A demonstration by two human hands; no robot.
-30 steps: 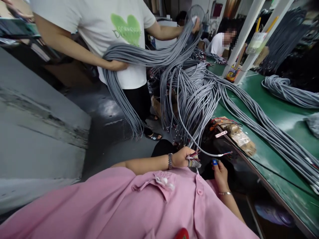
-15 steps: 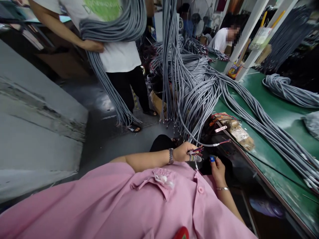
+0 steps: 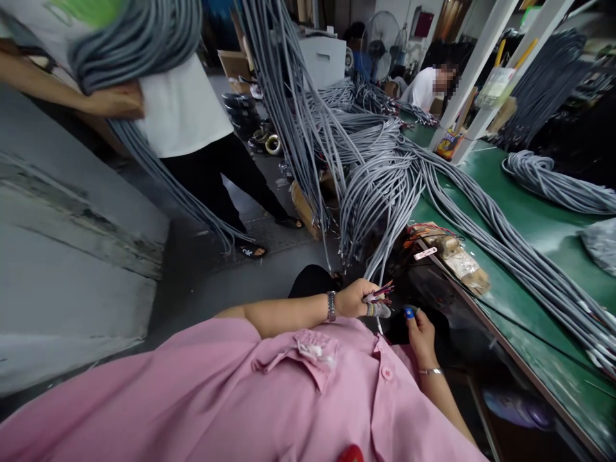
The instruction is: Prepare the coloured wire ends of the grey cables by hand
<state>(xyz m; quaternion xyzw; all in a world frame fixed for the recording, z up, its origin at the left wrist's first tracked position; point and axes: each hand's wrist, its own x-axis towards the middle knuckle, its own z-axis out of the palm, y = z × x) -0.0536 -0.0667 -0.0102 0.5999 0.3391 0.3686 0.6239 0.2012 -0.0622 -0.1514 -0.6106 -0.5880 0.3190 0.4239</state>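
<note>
That loose cable I was feeding a second ago is gone; my left hand (image 3: 353, 299) pinches the wire ends (image 3: 380, 295), right hand (image 3: 419, 330) pinching the blue tool (image 3: 409, 313) beside the desk (image 3: 539, 224).

Left hand (image 3: 355, 299) fisted, right hand (image 3: 420, 330) pinching, fingers curled.

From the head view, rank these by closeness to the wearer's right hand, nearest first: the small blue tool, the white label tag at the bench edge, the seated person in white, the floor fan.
1. small blue tool: in the right hand.
2. white label tag: just above, on the green bench edge.
3. seated person in white and floor fan: both far back; too close to call.
</note>
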